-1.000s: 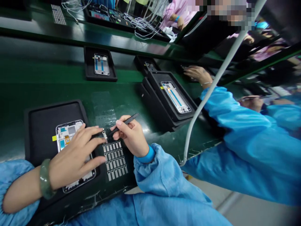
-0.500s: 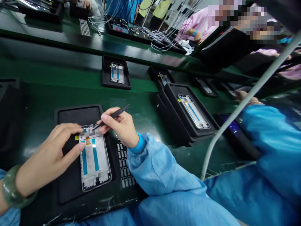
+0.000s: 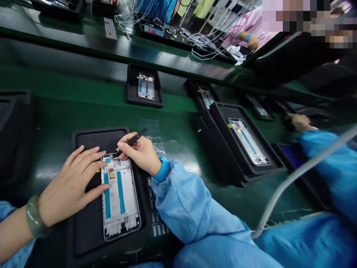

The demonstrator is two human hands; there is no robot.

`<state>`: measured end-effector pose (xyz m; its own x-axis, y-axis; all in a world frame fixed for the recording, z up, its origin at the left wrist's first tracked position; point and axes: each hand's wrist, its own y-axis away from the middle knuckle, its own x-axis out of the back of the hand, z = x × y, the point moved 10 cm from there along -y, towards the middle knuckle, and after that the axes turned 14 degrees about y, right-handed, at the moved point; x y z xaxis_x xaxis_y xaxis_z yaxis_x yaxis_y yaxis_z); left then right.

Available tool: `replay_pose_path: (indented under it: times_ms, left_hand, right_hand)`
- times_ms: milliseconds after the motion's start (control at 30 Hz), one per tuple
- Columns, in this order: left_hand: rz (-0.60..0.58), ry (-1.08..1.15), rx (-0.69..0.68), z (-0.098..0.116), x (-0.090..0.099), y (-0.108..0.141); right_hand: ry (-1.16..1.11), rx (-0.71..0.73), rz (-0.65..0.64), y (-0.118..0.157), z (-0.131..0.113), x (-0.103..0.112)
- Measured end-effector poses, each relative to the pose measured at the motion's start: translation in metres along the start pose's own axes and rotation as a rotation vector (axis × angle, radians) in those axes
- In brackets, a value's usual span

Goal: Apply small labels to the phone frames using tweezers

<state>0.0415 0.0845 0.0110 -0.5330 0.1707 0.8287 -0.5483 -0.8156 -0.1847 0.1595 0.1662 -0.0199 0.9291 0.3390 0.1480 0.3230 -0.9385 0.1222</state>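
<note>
A phone frame [image 3: 126,193] with two blue strips and a small orange flex part lies in a black tray [image 3: 86,234]. My left hand [image 3: 75,182], a green bangle at its wrist, rests at the frame's upper left edge with the fingers spread. Black tweezers [image 3: 136,137] are gripped in my right hand [image 3: 142,154], above the frame's top end. Their tip points down at the white upper area and is partly hidden by my fingers. Right of the tray, partly under my sleeve, lies a sheet of small metallic pieces [image 3: 157,219].
Stacked black trays [image 3: 223,160] with another phone frame [image 3: 249,141] stand to the right. Further back sits a tray with a frame [image 3: 146,86]. A grey cable [image 3: 292,182] crosses the right side, near a co-worker's blue sleeve [image 3: 329,156]. White wires [image 3: 198,41] lie on the far shelf.
The view has shifted, so the bench things appear further right or lower. My left hand's fingers have spread and lifted from their curled hold near the frame's top. The tweezers stay in my right hand.
</note>
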Motion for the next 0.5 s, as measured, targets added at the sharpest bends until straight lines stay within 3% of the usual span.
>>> replay_pose_path:
  times_ms: [500]
  left_hand:
    - [-0.004,-0.022,-0.018,0.0009,-0.001,-0.0011]
  right_hand:
    - [0.143,0.062,0.002,0.0002,-0.002,-0.0011]
